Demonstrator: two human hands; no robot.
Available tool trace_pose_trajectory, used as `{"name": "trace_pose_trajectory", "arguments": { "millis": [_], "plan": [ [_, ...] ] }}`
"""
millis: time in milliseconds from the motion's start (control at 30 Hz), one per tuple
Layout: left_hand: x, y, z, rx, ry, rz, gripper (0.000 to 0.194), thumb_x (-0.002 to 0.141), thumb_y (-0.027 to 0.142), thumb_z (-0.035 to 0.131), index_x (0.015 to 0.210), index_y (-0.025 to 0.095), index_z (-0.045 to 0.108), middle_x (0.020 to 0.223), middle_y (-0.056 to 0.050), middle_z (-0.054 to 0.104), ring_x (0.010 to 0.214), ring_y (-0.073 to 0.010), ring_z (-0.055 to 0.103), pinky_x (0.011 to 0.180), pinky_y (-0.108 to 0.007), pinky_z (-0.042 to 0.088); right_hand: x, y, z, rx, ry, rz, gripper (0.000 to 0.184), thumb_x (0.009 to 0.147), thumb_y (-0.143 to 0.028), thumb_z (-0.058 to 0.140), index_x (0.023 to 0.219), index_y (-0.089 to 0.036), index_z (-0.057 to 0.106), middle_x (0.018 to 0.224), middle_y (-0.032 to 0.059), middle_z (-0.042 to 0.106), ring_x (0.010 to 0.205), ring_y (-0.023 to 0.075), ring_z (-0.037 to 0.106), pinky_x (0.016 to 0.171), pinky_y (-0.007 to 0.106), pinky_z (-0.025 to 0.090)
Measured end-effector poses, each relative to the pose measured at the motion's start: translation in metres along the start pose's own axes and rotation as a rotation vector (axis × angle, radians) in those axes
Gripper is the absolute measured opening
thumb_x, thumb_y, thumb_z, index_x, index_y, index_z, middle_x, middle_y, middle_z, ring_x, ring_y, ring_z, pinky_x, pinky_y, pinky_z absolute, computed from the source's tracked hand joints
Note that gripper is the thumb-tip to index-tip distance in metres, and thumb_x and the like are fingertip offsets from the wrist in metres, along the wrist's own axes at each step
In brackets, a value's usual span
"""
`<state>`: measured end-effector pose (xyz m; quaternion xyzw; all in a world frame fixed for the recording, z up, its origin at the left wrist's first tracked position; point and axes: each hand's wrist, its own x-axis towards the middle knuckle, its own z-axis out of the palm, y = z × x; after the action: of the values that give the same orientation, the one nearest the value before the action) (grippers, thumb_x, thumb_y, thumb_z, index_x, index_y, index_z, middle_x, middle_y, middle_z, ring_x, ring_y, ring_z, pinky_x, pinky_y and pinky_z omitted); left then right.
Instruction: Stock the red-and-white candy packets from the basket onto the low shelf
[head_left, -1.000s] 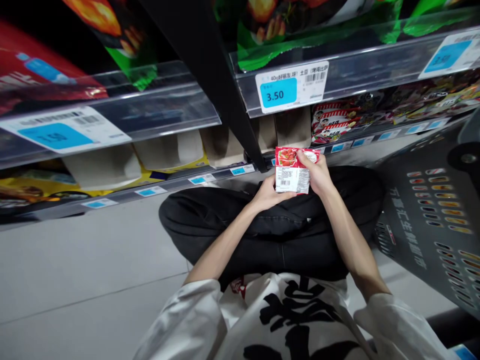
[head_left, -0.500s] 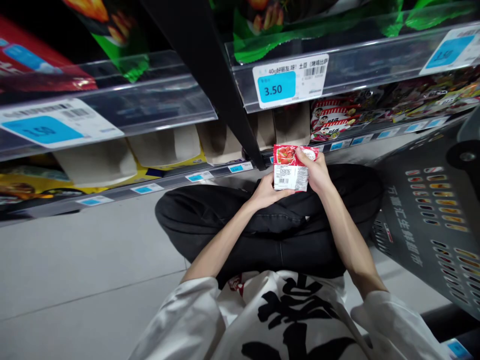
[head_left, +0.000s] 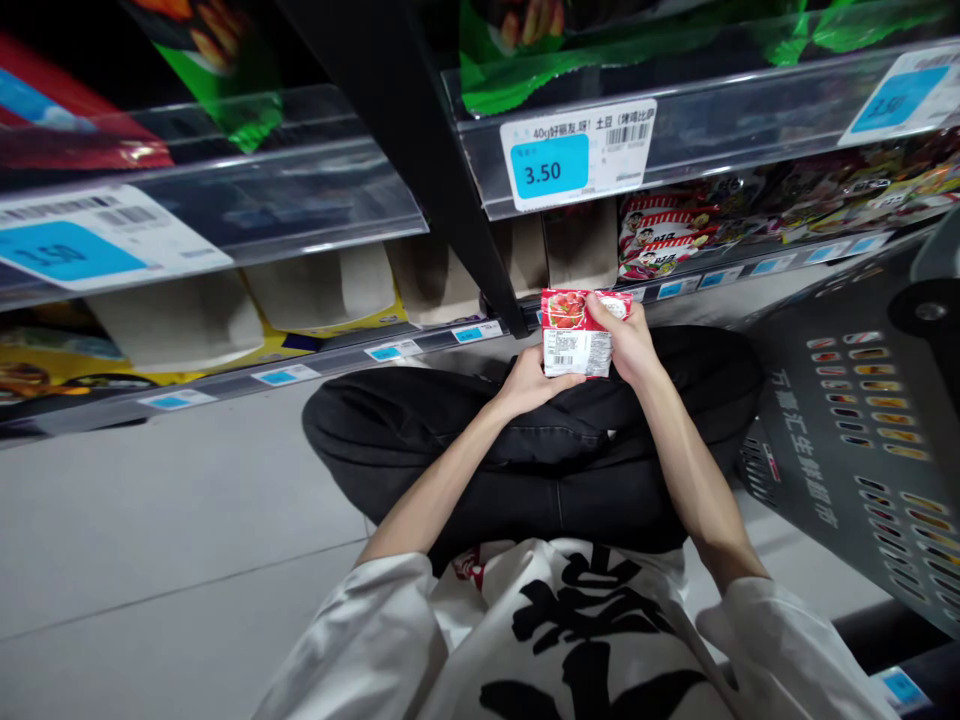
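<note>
Between my two hands is a small red and white snack packet (head_left: 574,345), its top printed with red food and its lower half with small text and a barcode. My left hand (head_left: 529,382) grips the lower left corner, thumb lying along the bottom edge. At the right side, my right hand (head_left: 631,338) pinches the packet with its thumb across the red upper part. The fingers behind the packet are hidden. Both hands are above my crossed legs (head_left: 480,430) in black trousers, close to the bottom shelf.
Shelves with price tags (head_left: 576,155) run across in front, split by a dark upright post (head_left: 420,130). Open cartons (head_left: 322,285) and striped red snack bags (head_left: 660,240) stand on the bottom shelf. A grey slotted shopping basket (head_left: 847,420) is close on my right.
The view has shifted very slightly. Both hands keep their hold on the packet, which stays in nearly the same place and at the same tilt.
</note>
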<state>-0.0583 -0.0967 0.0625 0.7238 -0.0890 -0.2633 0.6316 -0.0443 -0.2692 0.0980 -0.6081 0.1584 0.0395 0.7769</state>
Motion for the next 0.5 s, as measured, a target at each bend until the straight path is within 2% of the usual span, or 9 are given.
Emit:
{"name": "trace_pose_trajectory", "arguments": {
  "millis": [267,500],
  "plan": [
    [0.0002,-0.0016,0.0008,-0.025,0.001,-0.028,0.055,0.070,0.038,0.087,0.116,0.013,0.072,0.119,-0.013,0.077,0.108,-0.0321,0.074,0.100,-0.047,0.057,0.0005,0.0016,-0.0008,0.065,-0.030,-0.030,0.050,0.068,-0.063,0.085,0.093,-0.021,0.075,0.084,0.0051,0.078,0.093,0.0287,0.076,0.085,0.046,0.063],
    [0.0009,-0.0028,0.0011,-0.037,0.002,-0.028,0.056,0.070,0.039,0.088,0.117,0.013,0.072,0.120,-0.014,0.077,0.110,-0.0322,0.073,0.101,-0.047,0.057,-0.0006,-0.0010,0.0010,-0.004,0.009,0.029,0.053,0.069,-0.063,0.084,0.098,-0.020,0.074,0.089,0.0073,0.078,0.096,0.0297,0.075,0.084,0.046,0.063]
  ]
}}
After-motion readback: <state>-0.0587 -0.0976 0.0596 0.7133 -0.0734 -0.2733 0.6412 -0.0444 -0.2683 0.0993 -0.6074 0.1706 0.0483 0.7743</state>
